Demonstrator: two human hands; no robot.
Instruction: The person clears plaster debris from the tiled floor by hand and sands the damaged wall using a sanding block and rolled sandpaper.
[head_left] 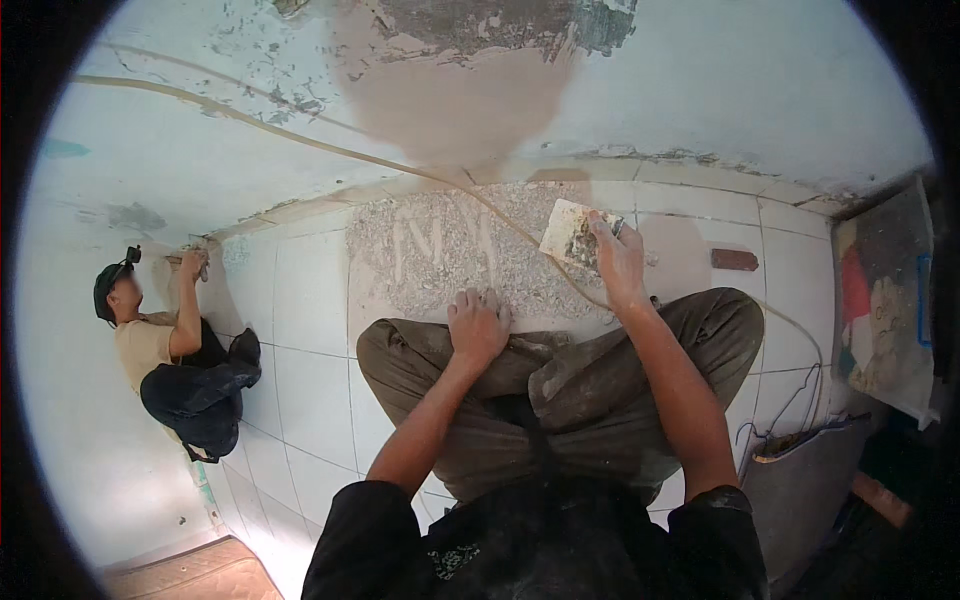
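My right hand (622, 262) grips a flat, square, cream-coloured scraper (572, 232) by its right side. Dark grit and smears cover part of its face, and any handle is hidden by my fingers. Below it spreads a layer of grey scraped-off debris (430, 250) on the tiled floor, with pale streaks drawn through it. My left hand (480, 325) rests at the near edge of this debris, in front of my crossed legs, fingers spread and holding nothing. A thin yellowish cable (350, 152) passes in front of the wall and across the debris, running under the scraper and my right hand.
Ahead, the wall (750, 90) has peeling paint and a bare grey patch. A reddish-brown block (734, 260) lies on the tiles to the right. Beyond it stand a translucent bin (885, 300) and a grey panel (810, 480). Another person (180, 350) crouches by the left wall.
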